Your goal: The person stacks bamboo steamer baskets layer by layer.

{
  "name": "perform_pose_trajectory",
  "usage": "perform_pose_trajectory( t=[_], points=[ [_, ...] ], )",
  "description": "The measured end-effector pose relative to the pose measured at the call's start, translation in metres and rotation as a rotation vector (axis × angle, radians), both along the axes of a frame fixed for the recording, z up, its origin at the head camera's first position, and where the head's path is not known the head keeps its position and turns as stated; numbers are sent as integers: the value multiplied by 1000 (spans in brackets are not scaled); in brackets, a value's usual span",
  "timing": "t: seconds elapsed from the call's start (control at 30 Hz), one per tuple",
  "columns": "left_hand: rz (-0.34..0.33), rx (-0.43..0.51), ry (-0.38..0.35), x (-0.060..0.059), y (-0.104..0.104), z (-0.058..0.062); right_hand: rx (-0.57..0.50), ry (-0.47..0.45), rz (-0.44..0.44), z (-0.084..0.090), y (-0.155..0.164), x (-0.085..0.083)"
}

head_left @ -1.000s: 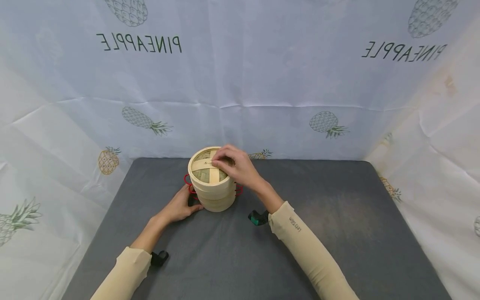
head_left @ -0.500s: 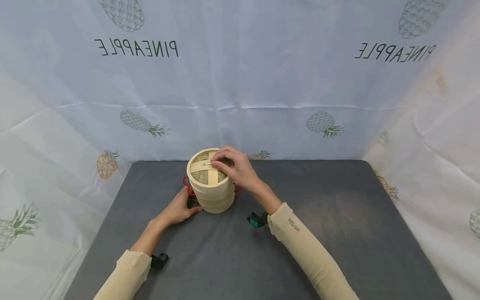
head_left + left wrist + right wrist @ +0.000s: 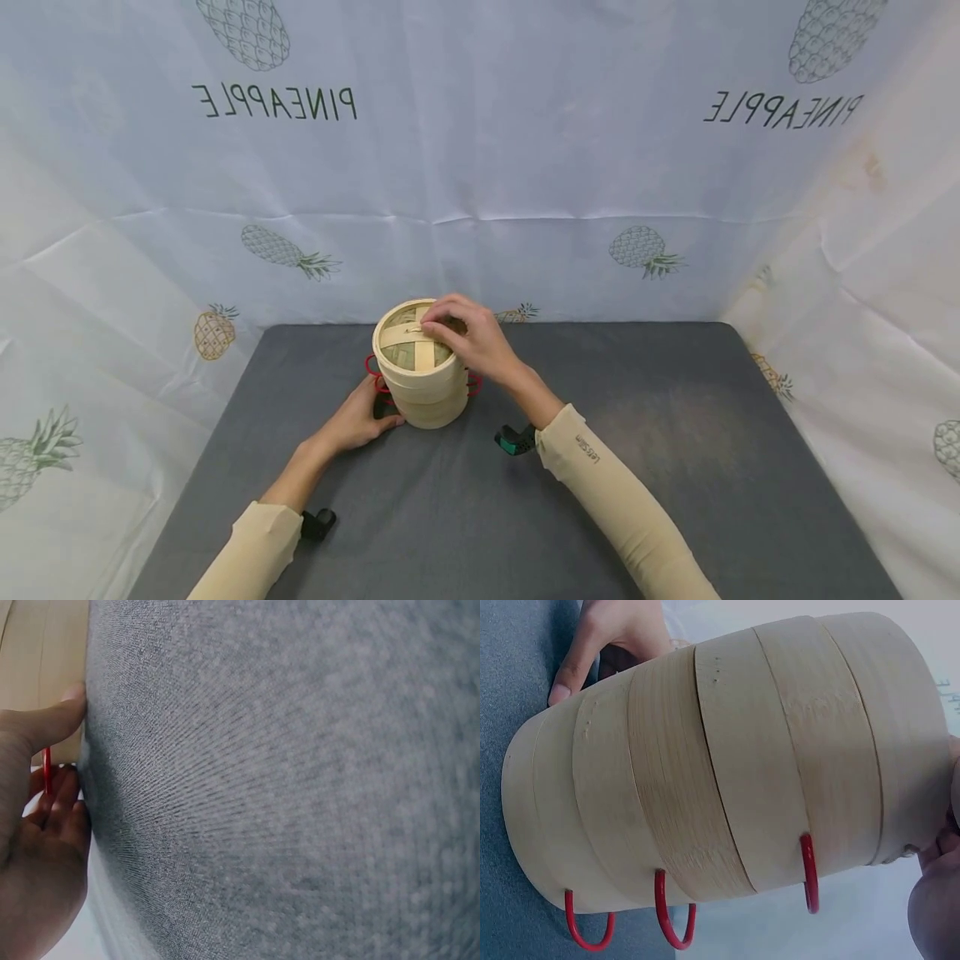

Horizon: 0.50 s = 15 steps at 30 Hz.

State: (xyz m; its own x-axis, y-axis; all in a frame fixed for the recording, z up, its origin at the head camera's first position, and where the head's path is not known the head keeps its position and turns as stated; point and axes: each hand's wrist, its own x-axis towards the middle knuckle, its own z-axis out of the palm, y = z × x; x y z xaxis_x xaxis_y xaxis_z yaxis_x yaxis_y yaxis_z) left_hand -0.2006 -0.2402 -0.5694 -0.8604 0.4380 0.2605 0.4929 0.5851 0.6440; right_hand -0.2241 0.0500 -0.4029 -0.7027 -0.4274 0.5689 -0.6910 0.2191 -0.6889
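Observation:
A stack of bamboo steamer tiers (image 3: 423,383) with red wire handles (image 3: 372,364) stands at the back middle of the grey table. My right hand (image 3: 442,322) lies on its woven lid (image 3: 408,343), with fingertips pinching the crossed strip on top. My left hand (image 3: 379,408) holds the stack's base at its left side. In the left wrist view the thumb (image 3: 52,720) presses on the bamboo wall (image 3: 37,652) and the fingers (image 3: 64,802) curl by a red handle (image 3: 46,769). The right wrist view shows the stack's side (image 3: 727,772) and three red handles.
A grey mat (image 3: 675,467) covers the table. White cloth printed with pineapples (image 3: 525,167) hangs behind and on both sides. A green-black camera mount (image 3: 513,439) sits at my right wrist and a black one (image 3: 318,523) at my left.
Both hands and the steamer stay as they were. Only the head view has shifted slightly.

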Motion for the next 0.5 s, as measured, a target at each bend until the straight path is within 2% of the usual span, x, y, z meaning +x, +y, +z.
perform_pose_trajectory(
  t=[0.1,0.17,0.23,0.33,0.4,0.5],
  points=[
    [-1,7,-1,-1,-1,-5,2,10,-12,1,5,1],
    [-25,26,-3,0,-1,-3,1,27,-19,1,8,2],
    [-30,24,23,-1,-2,-5,0,46,-22,2,12,4],
    [-16,-3,11,-2,-2,-7,-11,79,-25,3,18,6],
    [17,-42,-5,-7,-4,-14,-19,99,-22,3,22,8],
    [30,-50,-36,-8,-5,-16,-24,125,-29,4,31,11]
  ],
)
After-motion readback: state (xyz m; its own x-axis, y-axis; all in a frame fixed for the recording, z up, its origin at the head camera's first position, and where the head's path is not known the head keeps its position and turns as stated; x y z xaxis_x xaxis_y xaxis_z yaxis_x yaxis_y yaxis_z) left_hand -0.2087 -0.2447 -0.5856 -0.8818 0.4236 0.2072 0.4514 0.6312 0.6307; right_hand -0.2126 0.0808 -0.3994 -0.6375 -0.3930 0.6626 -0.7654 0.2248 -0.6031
